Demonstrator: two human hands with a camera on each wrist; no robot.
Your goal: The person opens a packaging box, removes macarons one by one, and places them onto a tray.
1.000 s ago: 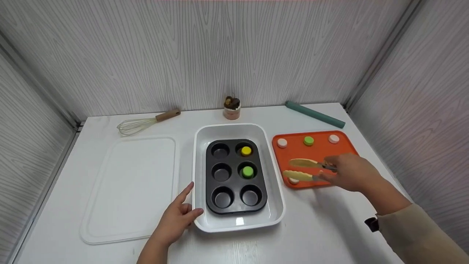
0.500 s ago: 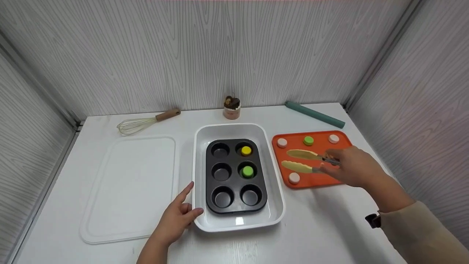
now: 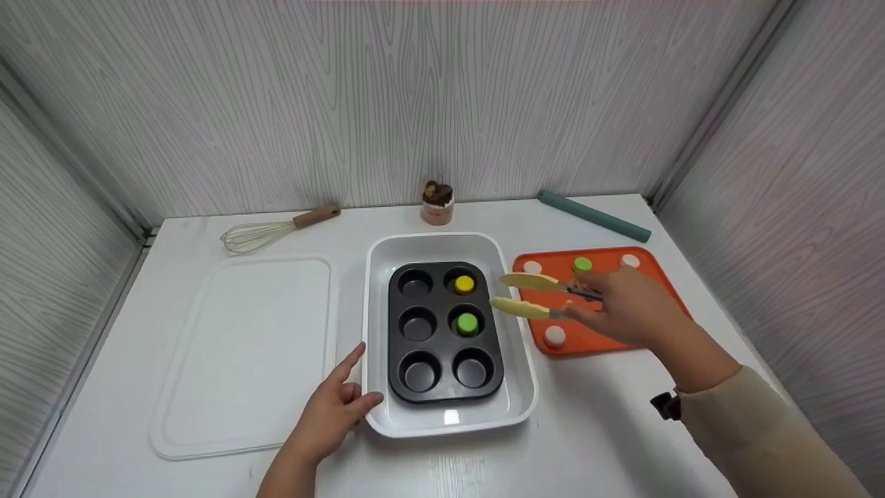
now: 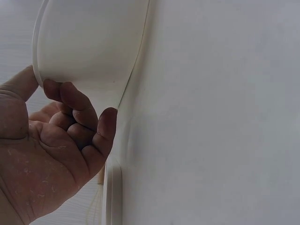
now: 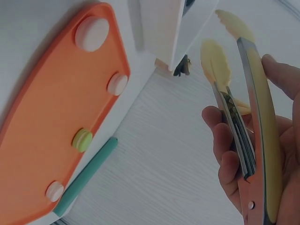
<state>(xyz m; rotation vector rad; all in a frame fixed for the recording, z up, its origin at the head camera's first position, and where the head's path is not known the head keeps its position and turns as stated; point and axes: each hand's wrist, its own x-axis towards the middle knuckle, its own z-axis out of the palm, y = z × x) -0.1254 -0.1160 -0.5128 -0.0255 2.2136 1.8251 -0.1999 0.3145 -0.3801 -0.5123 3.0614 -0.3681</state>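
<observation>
My right hand [image 3: 632, 304] grips a pair of tongs [image 5: 260, 126] with cream-coloured tips. The tongs' tips are spread with nothing between them, and in the head view they overlap the right rim of a white basin [image 3: 442, 422]. At the basin's front left corner, my left hand [image 3: 332, 418] holds the rim, thumb over it and fingers bent against the outer wall. A dark muffin tin [image 3: 446, 353] sits inside the basin. Two of its right-hand cups contain a yellow macaron [image 3: 464, 284] and a green macaron [image 3: 467, 324].
Right of the basin, an orange tray [image 3: 588, 342] carries a green macaron [image 5: 82, 139] and several pale ones. A white lid-like panel [image 3: 256, 360] lies at left. Along the back are a whisk [image 3: 276, 232], a small dessert cup [image 3: 438, 204] and a green rod [image 3: 594, 216].
My right hand has carried the spread tongs up and leftward, from above the orange tray's near part to the basin's right rim. My left hand has stayed put.
</observation>
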